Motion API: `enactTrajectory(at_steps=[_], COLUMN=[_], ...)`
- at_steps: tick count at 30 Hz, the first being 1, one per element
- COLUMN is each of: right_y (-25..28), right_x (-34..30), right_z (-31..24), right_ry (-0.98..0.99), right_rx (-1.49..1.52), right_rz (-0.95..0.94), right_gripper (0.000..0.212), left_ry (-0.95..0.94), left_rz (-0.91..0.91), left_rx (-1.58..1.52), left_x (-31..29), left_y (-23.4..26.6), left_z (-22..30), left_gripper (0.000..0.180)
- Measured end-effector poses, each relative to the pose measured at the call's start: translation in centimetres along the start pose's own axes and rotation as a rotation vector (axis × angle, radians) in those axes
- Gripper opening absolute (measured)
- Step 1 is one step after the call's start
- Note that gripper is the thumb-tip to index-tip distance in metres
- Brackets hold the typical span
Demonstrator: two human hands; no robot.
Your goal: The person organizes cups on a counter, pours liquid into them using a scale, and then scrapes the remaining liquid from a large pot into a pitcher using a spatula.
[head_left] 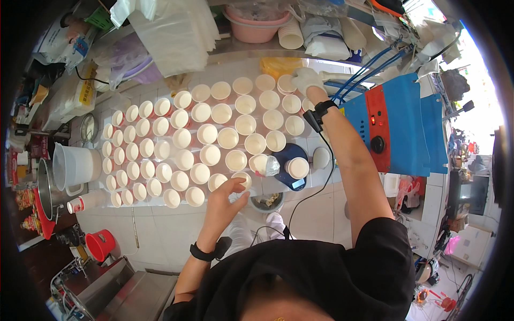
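My bare left hand (222,202) is at the near edge of the table, thumb and fingers apart, with its fingertips at the rim of a white paper cup (244,177). My right hand (307,80) wears a whitish glove and reaches to the far right. Its fingers close on the edge of a small stack of paper cups (286,84); the fingertips are partly hidden. Rows of open paper cups (208,134) cover the table. Beside them, a dark blue scale (295,183) carries more cups (297,168). A small clear plastic bag (272,166) lies against one cup.
A blue machine with a red panel (378,120) stands at the right, blue hoses (369,67) behind it. A large white pitcher (75,166) is at the left end. A shelf holds plastic bags (171,37) and a pink basin (256,29). A red bucket (100,244) sits on the floor.
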State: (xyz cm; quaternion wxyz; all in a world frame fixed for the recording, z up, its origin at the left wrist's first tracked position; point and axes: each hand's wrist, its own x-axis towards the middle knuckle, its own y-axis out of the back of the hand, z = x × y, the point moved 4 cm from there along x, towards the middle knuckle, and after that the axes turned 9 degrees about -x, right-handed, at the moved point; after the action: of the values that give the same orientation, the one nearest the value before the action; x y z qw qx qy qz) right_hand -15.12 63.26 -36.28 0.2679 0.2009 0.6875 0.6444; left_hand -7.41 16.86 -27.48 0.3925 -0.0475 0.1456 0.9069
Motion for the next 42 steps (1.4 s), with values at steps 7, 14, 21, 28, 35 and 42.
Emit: enactTrajectory(at_steps=[7, 14, 21, 28, 35, 42], right_y=[6.2, 12.2, 2.0, -3.6, 6.5, 18.4], right_x=[-2.5, -13.6, -17.4, -16.6, -24.3, -34.1], right_z=[1.8, 5.7, 8.7, 8.4, 7.0, 4.0], right_ry=[0.073, -0.144, -0.309, -0.207, -0.193, -0.016], right_rx=[0.203, 0.428, 0.317, 0.190, 0.558, 0.766], right_rz=[0.159, 0.169, -0.072, -0.008, 0.090, 0.066], right_gripper=[0.038, 0.039, 0.035, 0.038, 0.043, 0.035], left_ry=[-0.030, -0.045, -0.014, -0.074, -0.104, -0.142], left_rz=[-0.013, -0.009, -0.095, -0.124, -0.123, -0.001], left_rx=[0.022, 0.026, 0.024, 0.099, 0.047, 0.067], left_x=[0.7, 1.0, 1.5, 1.0, -0.2, -3.8], left_y=[-0.1, -0.3, -1.6, -3.5, -4.8, -4.2], left_z=[0.5, 0.4, 2.7, 3.8, 5.2, 8.4], left_gripper=[0.035, 0.036, 0.037, 0.037, 0.038, 0.039])
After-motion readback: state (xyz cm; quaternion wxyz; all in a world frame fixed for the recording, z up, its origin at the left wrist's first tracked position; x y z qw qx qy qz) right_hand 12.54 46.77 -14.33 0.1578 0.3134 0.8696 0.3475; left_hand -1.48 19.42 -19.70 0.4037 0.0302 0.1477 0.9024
